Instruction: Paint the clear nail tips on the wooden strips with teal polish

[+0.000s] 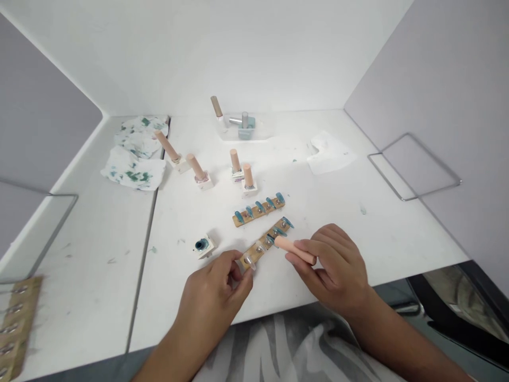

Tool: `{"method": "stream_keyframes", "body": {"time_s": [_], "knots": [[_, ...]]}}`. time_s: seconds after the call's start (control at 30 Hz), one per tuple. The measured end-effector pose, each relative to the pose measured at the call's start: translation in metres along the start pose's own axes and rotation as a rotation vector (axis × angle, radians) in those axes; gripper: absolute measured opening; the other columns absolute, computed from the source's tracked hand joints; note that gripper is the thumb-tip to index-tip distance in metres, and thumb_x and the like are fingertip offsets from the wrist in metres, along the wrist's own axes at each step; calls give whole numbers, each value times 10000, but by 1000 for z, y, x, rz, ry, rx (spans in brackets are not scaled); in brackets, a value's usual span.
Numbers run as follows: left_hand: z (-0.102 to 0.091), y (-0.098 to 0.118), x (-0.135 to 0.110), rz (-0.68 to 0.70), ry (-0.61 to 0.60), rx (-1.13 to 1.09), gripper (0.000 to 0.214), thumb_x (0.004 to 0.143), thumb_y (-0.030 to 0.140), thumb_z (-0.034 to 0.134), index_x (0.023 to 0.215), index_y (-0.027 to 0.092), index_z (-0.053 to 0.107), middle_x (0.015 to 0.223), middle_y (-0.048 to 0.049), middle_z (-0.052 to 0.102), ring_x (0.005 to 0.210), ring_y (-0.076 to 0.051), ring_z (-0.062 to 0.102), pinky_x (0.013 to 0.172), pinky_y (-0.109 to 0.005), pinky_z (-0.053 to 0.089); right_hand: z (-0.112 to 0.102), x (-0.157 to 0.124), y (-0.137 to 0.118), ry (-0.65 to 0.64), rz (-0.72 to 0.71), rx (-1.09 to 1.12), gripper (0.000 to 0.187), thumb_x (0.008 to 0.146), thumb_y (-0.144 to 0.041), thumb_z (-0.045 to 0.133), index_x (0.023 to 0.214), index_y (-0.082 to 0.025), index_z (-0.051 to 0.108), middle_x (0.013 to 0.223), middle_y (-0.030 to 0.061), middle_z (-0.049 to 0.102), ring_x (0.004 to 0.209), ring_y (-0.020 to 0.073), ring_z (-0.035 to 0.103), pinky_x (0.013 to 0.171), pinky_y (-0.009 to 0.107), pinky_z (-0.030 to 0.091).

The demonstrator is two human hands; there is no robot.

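My left hand (222, 284) pinches the near end of a wooden strip (253, 251) that carries several false nail tips. The far tips on it are teal, while the two nearest my fingers are clear. Closed round a peach-coloured nail polish brush (296, 250), my right hand (338, 265) has the brush's dark end against a tip midway along the strip. Just behind lies a second wooden strip (254, 214) with teal nail tips. To the left of my left hand stands an uncapped white polish bottle (203, 246), dark teal at its mouth.
Several peach-capped bottles (199, 172) stand further back. Behind them a clear tray (258, 132) holds more bottles. Stained tissues (135, 168) lie at the left, a white tissue (330, 154) at the right. Wire stands (413, 164) flank the table, and another wooden strip (18, 329) is at the lower left.
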State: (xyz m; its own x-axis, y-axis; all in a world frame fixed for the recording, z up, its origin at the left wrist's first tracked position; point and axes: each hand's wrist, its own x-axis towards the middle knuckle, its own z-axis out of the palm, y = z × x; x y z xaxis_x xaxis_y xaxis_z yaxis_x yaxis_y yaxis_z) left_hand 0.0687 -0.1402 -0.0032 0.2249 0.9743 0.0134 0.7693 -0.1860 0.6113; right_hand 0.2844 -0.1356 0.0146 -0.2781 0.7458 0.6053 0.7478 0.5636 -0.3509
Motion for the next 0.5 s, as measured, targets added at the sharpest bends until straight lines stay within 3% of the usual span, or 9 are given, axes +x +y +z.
{"method": "stream_keyframes", "body": {"time_s": [0.33,0.5], "knots": [[0,-1,-2,-11,0,-37,179,795,296,575,945,200,565,636,37,629,526,-116,599,515,-231,480,-18,-4,-8,-72,-16,9,128,739,-135,646,798,-153,534,581,-10,527,549,114,415,570,303,337],[0,-1,-2,-8,1,-28,179,793,299,579,939,195,566,632,36,624,521,-116,598,511,-232,482,-19,-3,-7,-44,6,15,107,760,-126,619,827,-154,541,572,-15,516,545,110,397,558,294,322]]}}
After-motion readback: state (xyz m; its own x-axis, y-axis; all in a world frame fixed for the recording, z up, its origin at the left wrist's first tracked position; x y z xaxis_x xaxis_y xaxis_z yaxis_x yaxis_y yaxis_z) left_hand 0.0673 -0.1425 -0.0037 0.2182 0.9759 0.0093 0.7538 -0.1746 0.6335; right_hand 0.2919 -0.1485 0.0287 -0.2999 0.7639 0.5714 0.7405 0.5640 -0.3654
